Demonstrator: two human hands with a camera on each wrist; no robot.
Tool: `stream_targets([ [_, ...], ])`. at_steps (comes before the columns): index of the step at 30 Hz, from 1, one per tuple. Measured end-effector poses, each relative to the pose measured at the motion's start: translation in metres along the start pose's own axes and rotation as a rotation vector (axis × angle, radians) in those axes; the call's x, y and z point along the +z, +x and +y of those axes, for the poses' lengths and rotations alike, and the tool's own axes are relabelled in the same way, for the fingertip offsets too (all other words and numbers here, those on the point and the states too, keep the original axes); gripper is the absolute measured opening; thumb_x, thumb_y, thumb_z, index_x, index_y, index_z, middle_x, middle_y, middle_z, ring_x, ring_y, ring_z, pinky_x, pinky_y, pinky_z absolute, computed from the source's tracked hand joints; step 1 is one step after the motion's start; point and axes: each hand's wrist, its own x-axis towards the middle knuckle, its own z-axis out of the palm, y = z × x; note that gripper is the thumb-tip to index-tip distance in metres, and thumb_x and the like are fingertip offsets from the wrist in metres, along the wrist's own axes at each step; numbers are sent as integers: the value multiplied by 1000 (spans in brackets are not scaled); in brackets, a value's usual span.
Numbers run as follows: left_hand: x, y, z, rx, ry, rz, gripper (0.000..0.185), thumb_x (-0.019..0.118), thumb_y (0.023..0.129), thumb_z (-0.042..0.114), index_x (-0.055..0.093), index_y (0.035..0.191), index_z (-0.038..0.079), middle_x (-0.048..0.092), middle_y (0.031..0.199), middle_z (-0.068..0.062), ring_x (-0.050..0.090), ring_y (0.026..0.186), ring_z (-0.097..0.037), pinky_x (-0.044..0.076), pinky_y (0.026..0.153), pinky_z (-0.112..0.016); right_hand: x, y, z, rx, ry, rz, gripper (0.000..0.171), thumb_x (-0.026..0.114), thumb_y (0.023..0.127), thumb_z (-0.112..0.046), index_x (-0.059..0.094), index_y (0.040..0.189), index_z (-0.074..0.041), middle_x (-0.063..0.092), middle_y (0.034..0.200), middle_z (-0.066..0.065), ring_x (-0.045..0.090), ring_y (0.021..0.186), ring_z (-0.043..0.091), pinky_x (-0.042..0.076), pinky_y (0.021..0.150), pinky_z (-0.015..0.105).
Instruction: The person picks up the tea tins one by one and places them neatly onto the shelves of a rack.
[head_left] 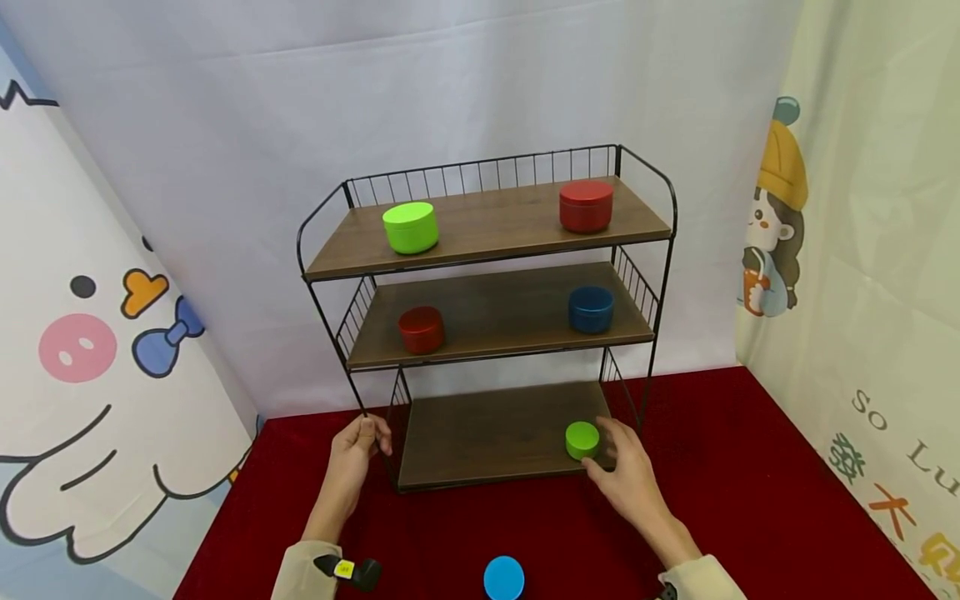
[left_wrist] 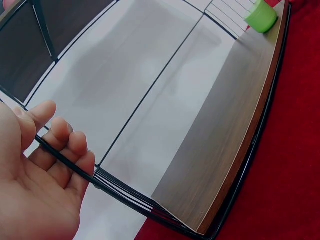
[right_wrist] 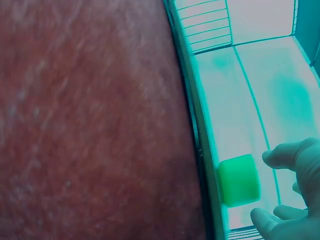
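A three-tier rack [head_left: 487, 435] of brown boards and black wire stands on the red cloth. My left hand [head_left: 351, 458] grips its left front post [left_wrist: 65, 159], fingers curled round the thin black metal. A small green round tin [head_left: 582, 440] sits at the right end of the bottom board. Around its right side my right hand [head_left: 628, 475] is spread, thumb and fingers apart. In the right wrist view the fingertips [right_wrist: 272, 159] stand a little clear of the tin.
On the top board are a bigger green tin [head_left: 411, 228] and a red tin [head_left: 586, 207]. The middle board bears a red tin [head_left: 422, 331] and a dark blue tin [head_left: 591, 310]. A light blue round piece [head_left: 504, 577] lies on the cloth [head_left: 420, 550] in front.
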Motion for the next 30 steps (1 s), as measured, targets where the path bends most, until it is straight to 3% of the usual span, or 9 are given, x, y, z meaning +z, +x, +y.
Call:
stream_targets([
  [15, 0, 0, 1, -5, 2, 2, 46, 36, 113, 26, 55, 104, -14, 55, 78, -3, 58, 74, -14, 51, 81, -29, -9, -21, -22, -101, 12, 38, 73, 84, 83, -4, 47, 146, 3, 52, 143, 26, 58, 124, 47, 55, 95, 54],
  [25, 0, -1, 2, -2, -1, -3, 44, 36, 113, 25, 55, 105, -14, 56, 78, -4, 58, 75, -15, 50, 81, -29, 13, -53, -38, -216, 69, -124, 75, 85, 84, -10, 48, 149, -8, 52, 148, 15, 54, 132, 30, 57, 96, 43],
  [30, 0, -1, 1, -9, -6, -1, 44, 36, 113, 25, 54, 105, -14, 55, 78, -4, 58, 75, -15, 50, 81, -29, 21, -63, -44, -231, 126, -209, 72, 83, 89, -15, 47, 151, -8, 51, 150, 15, 53, 132, 29, 57, 97, 40],
])
